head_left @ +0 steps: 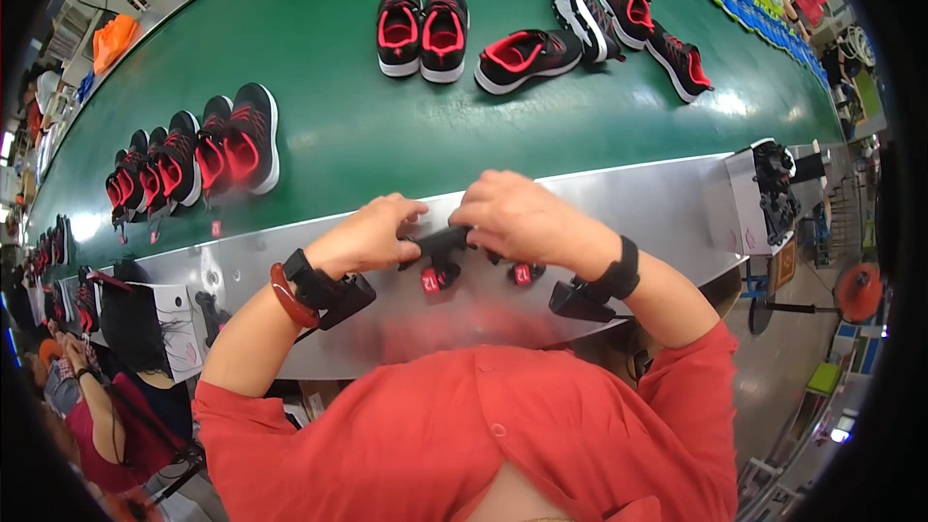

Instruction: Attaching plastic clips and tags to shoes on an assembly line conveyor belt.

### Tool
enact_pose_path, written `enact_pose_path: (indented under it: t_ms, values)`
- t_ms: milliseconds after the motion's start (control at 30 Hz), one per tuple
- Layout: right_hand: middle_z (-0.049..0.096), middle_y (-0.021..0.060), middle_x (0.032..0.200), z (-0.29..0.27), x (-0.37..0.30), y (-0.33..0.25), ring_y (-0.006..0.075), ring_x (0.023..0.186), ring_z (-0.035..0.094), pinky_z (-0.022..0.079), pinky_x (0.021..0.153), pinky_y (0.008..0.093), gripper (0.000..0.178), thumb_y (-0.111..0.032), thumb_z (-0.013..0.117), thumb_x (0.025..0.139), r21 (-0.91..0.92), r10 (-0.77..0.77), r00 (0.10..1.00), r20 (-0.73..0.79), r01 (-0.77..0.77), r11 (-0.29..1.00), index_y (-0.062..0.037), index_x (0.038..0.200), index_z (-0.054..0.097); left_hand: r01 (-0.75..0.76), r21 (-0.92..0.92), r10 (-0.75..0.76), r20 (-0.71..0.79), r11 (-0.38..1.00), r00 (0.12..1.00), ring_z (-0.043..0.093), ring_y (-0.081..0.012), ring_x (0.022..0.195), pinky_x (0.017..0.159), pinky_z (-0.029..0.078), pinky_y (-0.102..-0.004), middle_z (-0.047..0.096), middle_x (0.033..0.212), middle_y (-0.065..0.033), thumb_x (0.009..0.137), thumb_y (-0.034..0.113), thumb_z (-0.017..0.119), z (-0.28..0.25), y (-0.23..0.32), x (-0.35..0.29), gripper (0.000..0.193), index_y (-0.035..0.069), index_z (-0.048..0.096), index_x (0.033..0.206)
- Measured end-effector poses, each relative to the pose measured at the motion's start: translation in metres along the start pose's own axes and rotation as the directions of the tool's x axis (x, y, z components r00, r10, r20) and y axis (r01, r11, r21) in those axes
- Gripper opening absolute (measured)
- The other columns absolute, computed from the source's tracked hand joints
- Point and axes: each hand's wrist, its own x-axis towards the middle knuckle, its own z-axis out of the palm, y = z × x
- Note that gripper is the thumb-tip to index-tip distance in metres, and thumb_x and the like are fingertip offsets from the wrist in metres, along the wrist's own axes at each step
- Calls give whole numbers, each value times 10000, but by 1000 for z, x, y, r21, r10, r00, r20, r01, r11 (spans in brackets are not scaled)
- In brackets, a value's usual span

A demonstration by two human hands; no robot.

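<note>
Between my hands, over the metal strip at the table's near edge, is a black hanger-like piece (pixel 443 242). Two small parts with red tags (pixel 431 279) hang below it. My left hand (pixel 372 234) pinches at its left end, thumb towards me. The curled fingers of my right hand (pixel 517 217) close on its right end and partly hide it. Beyond my hands, a pair of black and red sneakers (pixel 444 34) stands side by side on the green tabletop (pixel 338 126).
A row of similar sneakers (pixel 253 135) lines the left, with red tags near them. More sneakers (pixel 527 58) lie loosely at far right. An open box of black plastic pieces (pixel 773 184) sits on the right; another white box (pixel 176 319) is at left, near a seated person (pixel 101 416).
</note>
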Motion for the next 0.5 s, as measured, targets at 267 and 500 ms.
enact_pose_path:
  t_ms: [267,500]
  values:
    - [609,45,824,36,21,9,228,865,575,458,747,352,158,-197,747,689,-168,-7,975,223,46,985,-104,791,670,-69,237,207,-630,969,749,593,-307,1063,894,497,-349,559,1235,-121,790,-22,607,-103,-46,105,509,59,520,1285]
    - [616,59,816,15,24,26,229,838,580,466,745,349,140,-150,733,753,244,79,977,198,-127,962,-69,824,645,-74,307,235,-529,949,815,616,-326,998,839,506,-384,620,1127,-115,783,-55,583,-116,-82,172,342,73,582,1100]
